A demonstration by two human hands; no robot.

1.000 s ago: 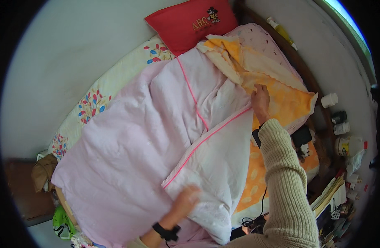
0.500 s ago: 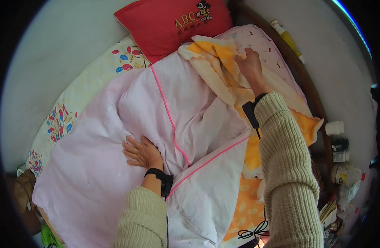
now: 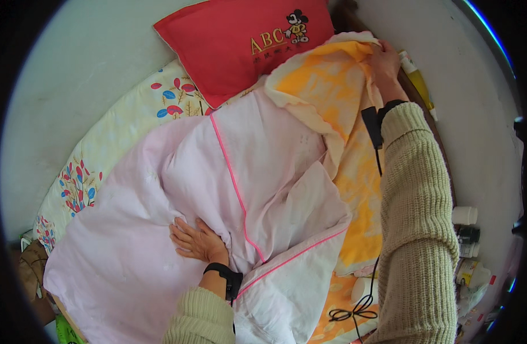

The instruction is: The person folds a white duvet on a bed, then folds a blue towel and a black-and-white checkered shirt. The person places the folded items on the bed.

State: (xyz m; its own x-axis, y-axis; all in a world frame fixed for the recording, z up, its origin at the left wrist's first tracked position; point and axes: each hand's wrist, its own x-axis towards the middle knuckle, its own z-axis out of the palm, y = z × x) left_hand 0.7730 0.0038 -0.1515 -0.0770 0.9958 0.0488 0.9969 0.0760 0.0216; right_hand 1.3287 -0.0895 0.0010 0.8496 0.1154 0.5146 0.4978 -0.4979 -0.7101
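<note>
With its fingers spread, my left hand (image 3: 200, 239) lies flat on a pale pink quilt (image 3: 120, 229) edged in bright pink piping. My right hand (image 3: 385, 62) is at the far right of the bed, its fingers closed on the upper corner of a fluffy yellow and cream blanket (image 3: 315, 74). That blanket spreads toward me along the right side, partly beside the folded-over quilt and partly under my right sleeve. A red pillow (image 3: 217, 46) with a cartoon figure lies just left of the held corner. Each wrist wears a black strap; a cable hangs from the right one.
A sheet with a leaf print (image 3: 120, 126) covers the left of the bed, against a pale wall (image 3: 91, 69). A yellow tube (image 3: 415, 80) lies past the wooden bed edge at right. White and dark jars (image 3: 465, 215) stand farther down. An orange patterned cover (image 3: 338, 298) shows near me.
My right hand has moved farther away and to the right, pulling the blanket's corner over the pink sheet by the pillow. The blanket now lies flatter. My left hand stays on the quilt.
</note>
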